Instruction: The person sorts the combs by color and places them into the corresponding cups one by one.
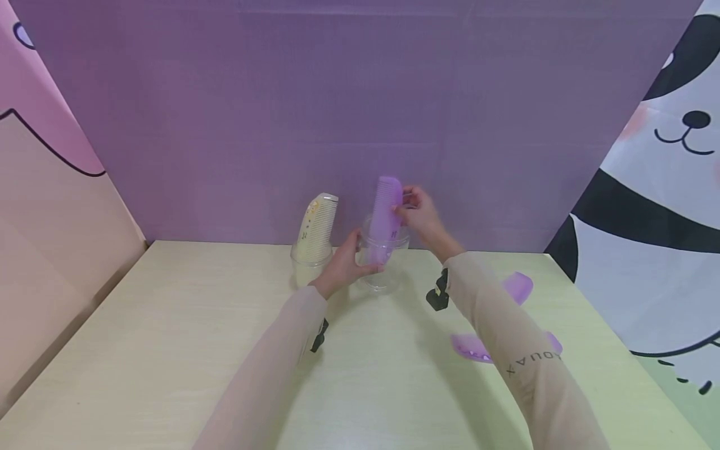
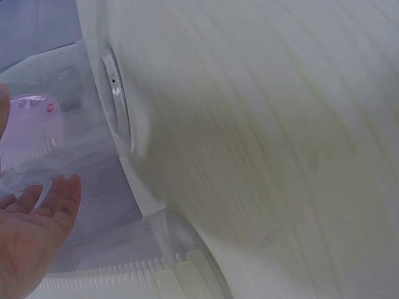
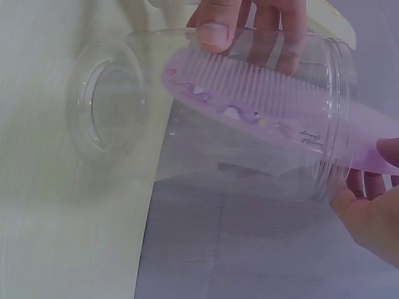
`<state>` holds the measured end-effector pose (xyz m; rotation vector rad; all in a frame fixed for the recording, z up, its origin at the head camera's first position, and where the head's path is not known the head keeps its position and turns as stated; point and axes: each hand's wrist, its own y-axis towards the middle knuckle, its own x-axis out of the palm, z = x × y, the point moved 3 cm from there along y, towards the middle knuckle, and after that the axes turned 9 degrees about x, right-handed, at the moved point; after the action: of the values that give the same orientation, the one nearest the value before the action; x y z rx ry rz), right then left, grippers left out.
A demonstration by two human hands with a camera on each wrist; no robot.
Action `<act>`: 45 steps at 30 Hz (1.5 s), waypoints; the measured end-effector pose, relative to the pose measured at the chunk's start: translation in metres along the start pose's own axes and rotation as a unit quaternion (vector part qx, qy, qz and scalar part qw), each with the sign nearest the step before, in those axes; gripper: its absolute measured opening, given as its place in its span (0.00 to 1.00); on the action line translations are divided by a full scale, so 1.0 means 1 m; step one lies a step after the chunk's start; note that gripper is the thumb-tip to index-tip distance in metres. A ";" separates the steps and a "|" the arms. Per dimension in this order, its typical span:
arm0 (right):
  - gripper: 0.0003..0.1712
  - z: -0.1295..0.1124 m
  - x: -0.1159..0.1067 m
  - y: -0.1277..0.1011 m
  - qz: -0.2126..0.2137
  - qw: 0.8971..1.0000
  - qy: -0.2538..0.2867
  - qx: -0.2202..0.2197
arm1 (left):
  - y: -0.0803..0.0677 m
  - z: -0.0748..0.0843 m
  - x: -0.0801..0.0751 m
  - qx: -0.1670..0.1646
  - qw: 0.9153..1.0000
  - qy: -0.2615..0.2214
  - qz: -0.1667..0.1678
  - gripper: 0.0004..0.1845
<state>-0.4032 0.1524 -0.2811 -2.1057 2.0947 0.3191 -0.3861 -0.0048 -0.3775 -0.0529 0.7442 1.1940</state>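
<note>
- While your left hand [image 1: 342, 265] wraps round the near-left side of the clear plastic cup [image 1: 384, 262], the cup stands upright on the pale table [image 1: 169, 350] near the far purple wall [image 1: 360, 112]; that grasp looks meant to steady a light cup that could tip.
- Your right hand [image 1: 419, 212] pinches the top of the purple comb [image 1: 387, 209], whose lower end is already inside the cup, so the comb stands almost upright, leaning slightly.
- From the right wrist view, the comb [image 3: 262, 112] lies along the inside of the cup's wall with its teeth turned towards your left thumb [image 3: 215, 25], which presses on the outside.
- Just to the left stands a second clear cup [image 1: 310, 262] holding a cream comb [image 1: 317, 228] upright, teeth to the right; the two cups are close, perhaps touching, though I cannot tell.
- On the near right of the table, two more purple pieces [image 1: 519, 286] lie flat, partly hidden by your right sleeve [image 1: 506, 337]; they look like further combs, within easy reach of that hand.
</note>
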 end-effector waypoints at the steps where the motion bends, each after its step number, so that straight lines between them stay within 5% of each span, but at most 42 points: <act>1: 0.23 0.000 0.001 0.001 -0.003 1.000 0.000 0.000 | 0.000 0.000 0.000 0.001 1.000 -0.001 0.000 0.52; 32: 0.23 0.001 0.018 0.009 -0.064 0.990 -0.116 0.052 | 0.000 -0.001 0.001 0.018 1.000 -0.017 -0.002 0.50; 45: 0.21 0.001 0.016 0.010 -0.039 0.993 -0.107 0.036 | 0.000 -0.001 0.001 0.009 1.000 -0.005 0.000 0.51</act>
<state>-0.4130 0.1371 -0.2859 -2.0073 1.8712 0.4314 -0.3870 -0.0043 -0.3788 -0.0325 0.7460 1.1862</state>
